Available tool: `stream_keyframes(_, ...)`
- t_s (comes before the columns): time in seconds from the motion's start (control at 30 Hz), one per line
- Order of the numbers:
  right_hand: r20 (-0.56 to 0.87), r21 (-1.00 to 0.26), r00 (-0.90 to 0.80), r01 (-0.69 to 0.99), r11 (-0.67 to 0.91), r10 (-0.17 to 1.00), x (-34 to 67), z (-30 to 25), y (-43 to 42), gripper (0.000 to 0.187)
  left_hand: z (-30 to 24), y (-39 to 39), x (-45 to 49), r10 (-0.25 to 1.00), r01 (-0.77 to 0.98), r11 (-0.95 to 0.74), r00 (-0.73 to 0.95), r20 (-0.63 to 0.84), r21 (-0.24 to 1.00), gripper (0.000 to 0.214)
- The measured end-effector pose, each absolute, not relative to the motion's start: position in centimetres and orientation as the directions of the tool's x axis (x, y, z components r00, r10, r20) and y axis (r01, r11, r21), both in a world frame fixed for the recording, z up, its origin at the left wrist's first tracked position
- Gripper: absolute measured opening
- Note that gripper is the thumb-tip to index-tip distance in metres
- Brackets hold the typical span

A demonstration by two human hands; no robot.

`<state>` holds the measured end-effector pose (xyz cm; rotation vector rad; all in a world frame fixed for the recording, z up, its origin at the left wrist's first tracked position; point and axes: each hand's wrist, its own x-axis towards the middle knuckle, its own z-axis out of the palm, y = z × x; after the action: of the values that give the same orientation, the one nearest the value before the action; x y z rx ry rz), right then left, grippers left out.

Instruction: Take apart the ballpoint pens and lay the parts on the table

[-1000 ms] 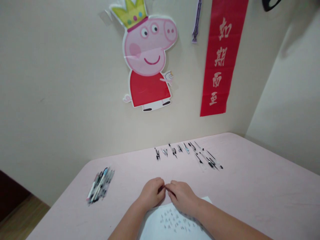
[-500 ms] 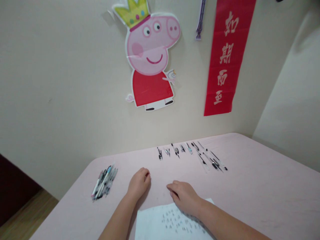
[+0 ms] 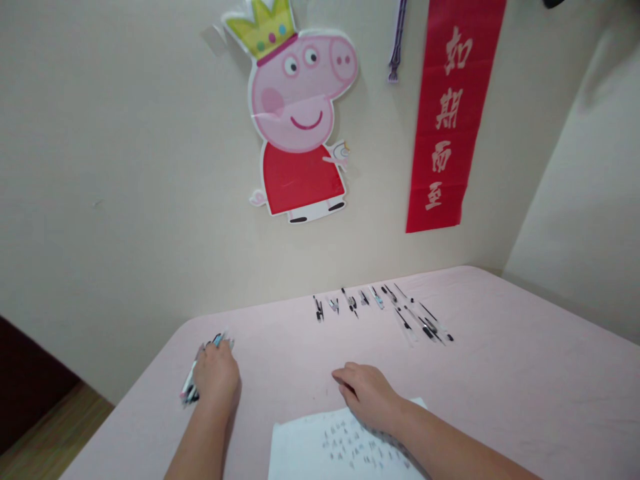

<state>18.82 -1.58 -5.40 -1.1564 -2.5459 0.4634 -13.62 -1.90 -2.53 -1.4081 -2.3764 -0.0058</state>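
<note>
Pens [image 3: 189,392] lie in a loose pile near the left edge of the pink table [image 3: 500,373], and the left hand [image 3: 216,377] is laid palm down over the far part of this pile; its fingers look close together on the pens, but from my screen I cannot tell whether they clamp one pen or only rest on them. The right hand [image 3: 370,395] rests at the far edge of the written paper [image 3: 320,450], fingers bent downward; what is under them is hidden, so I cannot say if they pinch something. My worry is the pile itself; it sits just beside the table edge and pens roll easily, so I judge that a sideways drag of the hand may send some to the floor; a blind grasp may also take several pens together, because the hand covers most of them. The paper may slide if the right hand leans or turns on it; the row of small pen parts [image 3: 380,308] near the wall is well apart from both hands, so I see little danger there.
</note>
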Motion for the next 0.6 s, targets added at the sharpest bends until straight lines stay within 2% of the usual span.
stream_keyframes(0.13,0.144,-0.41,-0.629,0.664,0.625,0.764,18.83,-5.43,-1.53,0.026,-2.63,-2.03,-13.95,0.825,0.822,0.545,-0.492,0.278,-0.163,0.032)
stream_keyframes(0.4,0.143,-0.427,-0.626,0.66,0.618,0.767,18.84,-5.48,-1.52,0.028,-2.7,-1.97,-13.51,0.828,0.823,0.543,-0.493,0.267,-0.164,0.038)
stream_keyframes(0.6,0.147,-0.424,-0.626,0.659,0.621,0.766,18.83,-5.22,-1.61,0.026,-3.03,-1.86,-13.43,0.832,0.829,0.532,-0.475,0.286,-0.172,0.035)
